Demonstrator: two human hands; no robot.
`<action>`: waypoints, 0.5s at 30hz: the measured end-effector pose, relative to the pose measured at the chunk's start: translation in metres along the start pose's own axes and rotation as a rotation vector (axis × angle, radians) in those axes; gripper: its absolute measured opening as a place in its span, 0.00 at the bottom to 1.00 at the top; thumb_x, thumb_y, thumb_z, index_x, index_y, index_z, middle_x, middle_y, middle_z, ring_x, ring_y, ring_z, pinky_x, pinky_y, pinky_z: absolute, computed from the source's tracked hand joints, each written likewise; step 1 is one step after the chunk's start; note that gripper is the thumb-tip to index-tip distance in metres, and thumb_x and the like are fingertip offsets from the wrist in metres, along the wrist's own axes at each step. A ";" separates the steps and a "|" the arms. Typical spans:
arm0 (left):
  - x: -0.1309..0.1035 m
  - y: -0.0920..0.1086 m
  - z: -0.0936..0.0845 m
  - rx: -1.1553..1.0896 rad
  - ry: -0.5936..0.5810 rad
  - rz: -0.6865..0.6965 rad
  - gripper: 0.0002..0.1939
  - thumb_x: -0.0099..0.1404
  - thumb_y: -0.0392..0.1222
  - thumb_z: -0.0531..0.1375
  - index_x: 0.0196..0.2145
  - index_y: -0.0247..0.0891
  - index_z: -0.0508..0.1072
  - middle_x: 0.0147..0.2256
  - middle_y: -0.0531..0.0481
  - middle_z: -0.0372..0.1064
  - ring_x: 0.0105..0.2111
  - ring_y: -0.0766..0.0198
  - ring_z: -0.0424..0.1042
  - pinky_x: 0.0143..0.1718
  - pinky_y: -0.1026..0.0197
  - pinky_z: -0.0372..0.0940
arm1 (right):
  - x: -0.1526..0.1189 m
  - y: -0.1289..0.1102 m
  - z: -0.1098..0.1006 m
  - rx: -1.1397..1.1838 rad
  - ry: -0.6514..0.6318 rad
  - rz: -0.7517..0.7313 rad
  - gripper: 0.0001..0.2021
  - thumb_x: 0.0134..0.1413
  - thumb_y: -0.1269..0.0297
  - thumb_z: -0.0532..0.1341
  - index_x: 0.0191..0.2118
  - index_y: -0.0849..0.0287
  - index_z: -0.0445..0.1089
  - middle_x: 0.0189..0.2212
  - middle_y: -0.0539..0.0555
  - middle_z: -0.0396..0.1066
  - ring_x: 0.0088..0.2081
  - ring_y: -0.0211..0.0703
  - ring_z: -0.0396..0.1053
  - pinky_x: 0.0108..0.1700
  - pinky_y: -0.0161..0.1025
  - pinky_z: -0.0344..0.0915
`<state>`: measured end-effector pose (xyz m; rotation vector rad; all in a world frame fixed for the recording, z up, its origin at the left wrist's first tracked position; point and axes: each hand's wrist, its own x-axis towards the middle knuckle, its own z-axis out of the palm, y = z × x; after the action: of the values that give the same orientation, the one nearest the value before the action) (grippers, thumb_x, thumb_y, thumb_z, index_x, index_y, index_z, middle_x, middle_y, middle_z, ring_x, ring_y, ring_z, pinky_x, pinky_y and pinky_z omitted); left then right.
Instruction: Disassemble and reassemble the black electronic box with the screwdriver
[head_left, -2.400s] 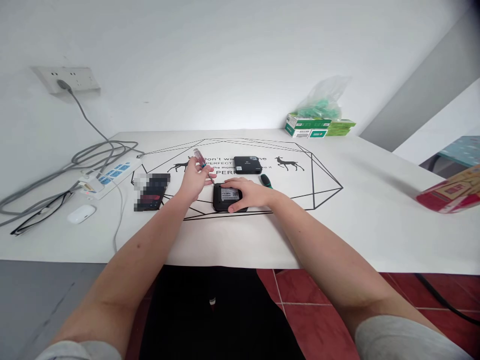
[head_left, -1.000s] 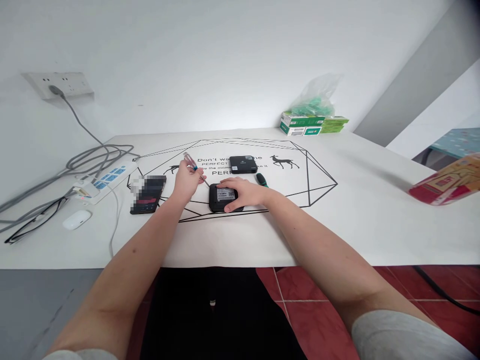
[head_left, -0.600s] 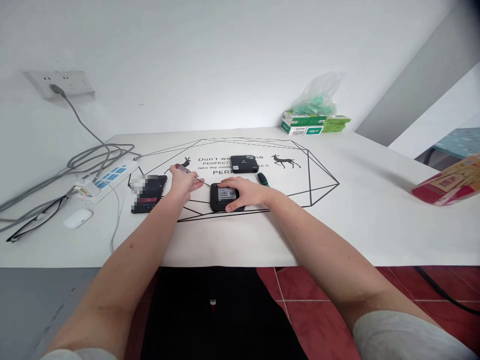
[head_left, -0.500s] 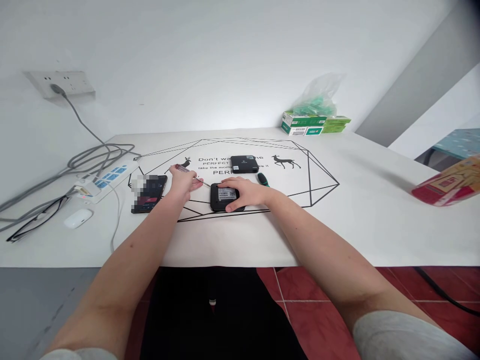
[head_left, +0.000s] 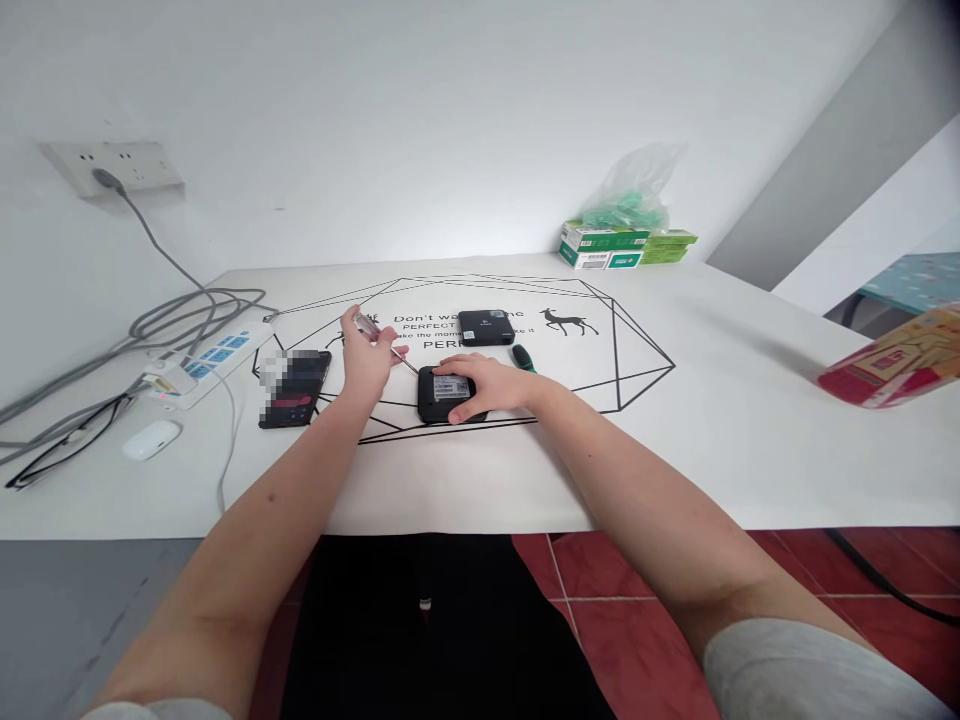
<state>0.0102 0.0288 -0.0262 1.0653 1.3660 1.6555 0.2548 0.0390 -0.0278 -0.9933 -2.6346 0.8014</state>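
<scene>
One screwdriver [head_left: 367,326] in left hand [head_left: 366,365] — tilted

Lt grey short sleeves: R sleeve [head_left: 784,665] at 4 o'clock, lightly creased; L sleeve [head_left: 161,710] at 8 o'clock, mostly cut off. Blk lower garment [head_left: 375,640] approx 6–7 o'clock, w/ sm. white detail [head_left: 425,604], reddish below. Sm. round spot [head_left: 271,497] on L forearm. L hand [head_left: 366,362], R hand [head_left: 487,388] bare.
</scene>
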 end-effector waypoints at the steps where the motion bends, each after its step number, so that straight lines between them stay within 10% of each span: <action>1: 0.004 -0.002 -0.001 -0.025 0.024 -0.070 0.41 0.70 0.35 0.68 0.72 0.56 0.53 0.45 0.50 0.76 0.30 0.62 0.82 0.37 0.57 0.80 | 0.000 0.000 0.000 -0.004 -0.002 -0.001 0.52 0.45 0.34 0.78 0.74 0.46 0.69 0.76 0.61 0.64 0.78 0.74 0.57 0.79 0.72 0.53; 6: 0.015 -0.004 -0.005 -0.056 0.027 -0.201 0.31 0.72 0.32 0.65 0.64 0.51 0.57 0.42 0.51 0.74 0.29 0.64 0.81 0.38 0.56 0.80 | 0.000 -0.001 0.000 -0.001 0.000 0.014 0.51 0.45 0.34 0.79 0.73 0.48 0.70 0.77 0.62 0.64 0.79 0.75 0.56 0.79 0.72 0.51; 15: -0.015 0.008 -0.003 0.310 -0.249 0.402 0.22 0.73 0.38 0.65 0.60 0.48 0.65 0.42 0.54 0.75 0.36 0.62 0.84 0.46 0.56 0.80 | 0.000 0.002 0.000 0.014 0.006 -0.015 0.53 0.44 0.33 0.78 0.74 0.46 0.69 0.76 0.60 0.65 0.78 0.76 0.58 0.79 0.72 0.53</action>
<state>0.0135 0.0126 -0.0204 1.7601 1.3285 1.5397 0.2557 0.0403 -0.0290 -0.9704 -2.6246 0.8106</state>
